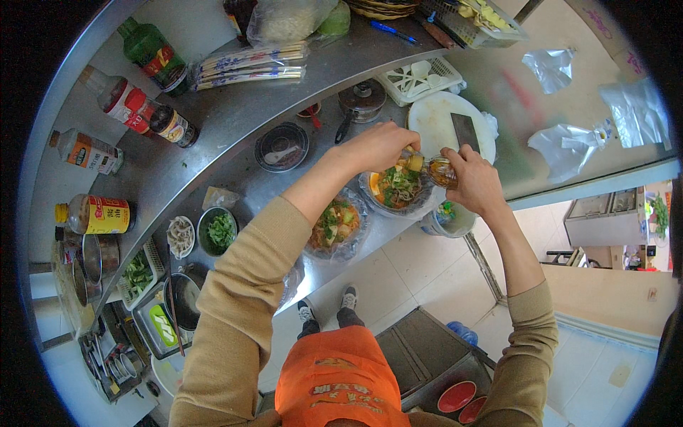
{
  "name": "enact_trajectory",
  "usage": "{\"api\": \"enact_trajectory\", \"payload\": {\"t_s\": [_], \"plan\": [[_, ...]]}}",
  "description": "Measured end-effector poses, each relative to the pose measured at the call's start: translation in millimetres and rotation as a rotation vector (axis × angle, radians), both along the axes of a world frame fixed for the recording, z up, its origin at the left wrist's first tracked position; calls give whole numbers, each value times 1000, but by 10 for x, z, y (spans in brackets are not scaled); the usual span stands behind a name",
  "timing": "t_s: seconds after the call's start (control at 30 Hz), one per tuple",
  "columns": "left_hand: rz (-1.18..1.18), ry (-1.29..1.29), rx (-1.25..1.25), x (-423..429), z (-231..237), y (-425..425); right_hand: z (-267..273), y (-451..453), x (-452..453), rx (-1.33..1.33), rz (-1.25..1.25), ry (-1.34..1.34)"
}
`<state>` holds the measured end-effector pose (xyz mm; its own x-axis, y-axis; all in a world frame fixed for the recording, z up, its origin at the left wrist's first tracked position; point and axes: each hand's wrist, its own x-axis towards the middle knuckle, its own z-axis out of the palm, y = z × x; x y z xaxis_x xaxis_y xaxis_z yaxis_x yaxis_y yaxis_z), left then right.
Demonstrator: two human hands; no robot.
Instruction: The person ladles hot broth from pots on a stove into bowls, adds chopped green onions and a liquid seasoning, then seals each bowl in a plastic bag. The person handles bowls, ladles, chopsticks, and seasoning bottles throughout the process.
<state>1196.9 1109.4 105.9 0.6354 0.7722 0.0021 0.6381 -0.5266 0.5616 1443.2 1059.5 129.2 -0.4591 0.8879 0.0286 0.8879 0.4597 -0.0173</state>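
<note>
A clear bottle (pixel 442 171) of amber liquid lies tilted almost level over a bowl lined with plastic film. My right hand (pixel 475 179) grips its body. At its neck, the fingertips of my left hand (pixel 379 147) close on the yellow cap (pixel 415 161); whether the cap is off is hard to see. Beneath both hands, the bowl of food (pixel 396 193) shows chopped greens, orange pieces and broth. A second film-lined bowl of food (pixel 336 221) sits to its left, partly behind my left sleeve.
Behind the hands, a cleaver (pixel 465 131) rests on a round white cutting board (pixel 435 115). A lidded pot (pixel 363 99) and black tub (pixel 282 148) stand nearby. Bowls of chopped greens (pixel 217 230) and pale strips (pixel 181 236) are left. Bottles (pixel 109 213) line the raised steel shelf (pixel 213 125).
</note>
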Motion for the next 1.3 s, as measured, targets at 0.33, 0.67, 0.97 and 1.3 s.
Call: {"api": "enact_trajectory", "payload": {"t_s": [0.33, 0.67, 0.97, 1.3], "plan": [[-1, 30, -11, -16, 60, -3, 0, 37, -16, 12, 13, -23], [38, -143, 151, 80, -118, 268, -89, 142, 51, 0, -84, 113], [185, -325, 310, 875, -4, -629, -700, -317, 108, -236, -394, 973], [484, -678, 585, -1066, 966, -2501, 197, -1049, -1995, -290, 210, 1411]]}}
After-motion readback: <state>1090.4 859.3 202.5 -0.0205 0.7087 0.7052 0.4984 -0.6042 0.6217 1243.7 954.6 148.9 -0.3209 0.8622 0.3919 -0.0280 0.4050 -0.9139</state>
